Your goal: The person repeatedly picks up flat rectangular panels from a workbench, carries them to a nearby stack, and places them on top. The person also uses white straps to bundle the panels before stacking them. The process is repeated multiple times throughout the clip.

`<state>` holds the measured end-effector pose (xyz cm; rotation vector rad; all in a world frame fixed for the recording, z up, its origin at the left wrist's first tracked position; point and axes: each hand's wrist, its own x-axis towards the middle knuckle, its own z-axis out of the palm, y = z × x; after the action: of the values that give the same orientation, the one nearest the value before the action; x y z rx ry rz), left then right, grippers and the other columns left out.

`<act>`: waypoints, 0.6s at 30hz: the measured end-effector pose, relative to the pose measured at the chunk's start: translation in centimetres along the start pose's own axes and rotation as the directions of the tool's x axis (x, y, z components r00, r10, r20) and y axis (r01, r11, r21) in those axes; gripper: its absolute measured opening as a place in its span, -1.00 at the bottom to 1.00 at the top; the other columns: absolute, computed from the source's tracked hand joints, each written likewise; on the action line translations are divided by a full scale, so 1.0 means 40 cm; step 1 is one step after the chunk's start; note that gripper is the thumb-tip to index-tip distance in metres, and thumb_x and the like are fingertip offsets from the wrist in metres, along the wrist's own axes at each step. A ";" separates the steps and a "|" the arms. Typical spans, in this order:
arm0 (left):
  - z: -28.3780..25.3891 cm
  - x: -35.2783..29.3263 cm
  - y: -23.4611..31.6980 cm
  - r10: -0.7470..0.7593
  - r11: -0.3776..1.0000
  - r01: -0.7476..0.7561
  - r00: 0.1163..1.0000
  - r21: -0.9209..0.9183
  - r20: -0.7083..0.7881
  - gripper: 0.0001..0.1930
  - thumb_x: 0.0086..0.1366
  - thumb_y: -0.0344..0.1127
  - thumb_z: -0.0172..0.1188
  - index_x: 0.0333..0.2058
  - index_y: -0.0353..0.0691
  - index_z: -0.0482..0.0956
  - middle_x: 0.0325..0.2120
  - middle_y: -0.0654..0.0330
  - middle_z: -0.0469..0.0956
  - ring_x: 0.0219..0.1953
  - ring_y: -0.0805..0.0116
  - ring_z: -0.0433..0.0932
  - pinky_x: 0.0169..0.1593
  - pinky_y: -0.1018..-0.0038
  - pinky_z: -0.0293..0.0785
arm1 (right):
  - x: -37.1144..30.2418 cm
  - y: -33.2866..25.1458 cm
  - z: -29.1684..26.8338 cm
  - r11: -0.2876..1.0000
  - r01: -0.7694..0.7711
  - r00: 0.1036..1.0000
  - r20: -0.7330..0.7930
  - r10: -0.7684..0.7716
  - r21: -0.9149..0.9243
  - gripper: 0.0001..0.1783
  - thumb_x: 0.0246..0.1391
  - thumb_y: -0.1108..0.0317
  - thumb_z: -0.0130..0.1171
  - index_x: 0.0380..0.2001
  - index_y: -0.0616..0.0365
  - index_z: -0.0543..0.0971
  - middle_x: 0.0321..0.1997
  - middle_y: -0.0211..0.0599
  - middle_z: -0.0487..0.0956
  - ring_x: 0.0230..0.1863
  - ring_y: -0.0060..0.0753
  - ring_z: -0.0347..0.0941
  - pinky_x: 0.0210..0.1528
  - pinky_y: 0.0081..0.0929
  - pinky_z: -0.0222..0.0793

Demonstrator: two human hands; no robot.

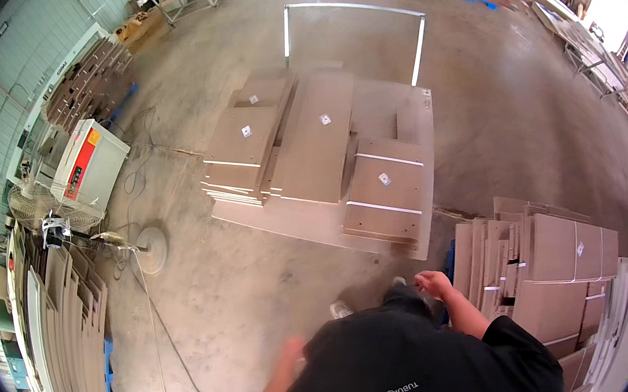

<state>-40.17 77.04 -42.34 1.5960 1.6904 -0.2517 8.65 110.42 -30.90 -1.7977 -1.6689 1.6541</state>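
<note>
My right hand [435, 284] is in front of my body at the right, its fingers loosely curled together, and I see nothing in it. My left hand [289, 353] hangs low at the left, smeared by motion, so its fingers cannot be made out. Ahead of me, apart from both hands, brown flat panels lie in stacks on a large brown sheet [278, 226]. A long panel [315, 145] tops the middle stack. The right stack [382, 195] has two white straps across it, and the left stack [237, 144] has one pale strap. Small white labels sit on the tops.
Strapped panels [563, 248] are piled close on my right. At left are a floor fan [54, 216], a white cabinet [91, 164] with a red stripe, and upright panels [71, 327] on a blue pallet. A cable [170, 335] crosses the floor. White tape [353, 7] marks the floor beyond the stacks.
</note>
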 end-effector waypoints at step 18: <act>-0.751 0.276 -0.183 -0.381 0.523 0.259 0.923 -0.812 0.049 -0.71 0.39 -0.23 0.12 -0.06 -0.28 0.61 -0.28 0.13 0.70 -0.27 0.38 0.67 -0.19 0.43 0.56 | 1.065 -0.472 0.460 0.951 -0.304 0.952 -0.022 0.306 0.052 -0.22 0.19 -0.25 0.21 0.22 0.17 0.43 -0.06 -0.09 0.63 -0.18 -0.21 0.59 -0.23 -0.26 0.53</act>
<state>-57.69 102.74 -31.82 0.5983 1.8038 0.4366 -27.25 140.88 -48.01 -2.1324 -1.3794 1.7549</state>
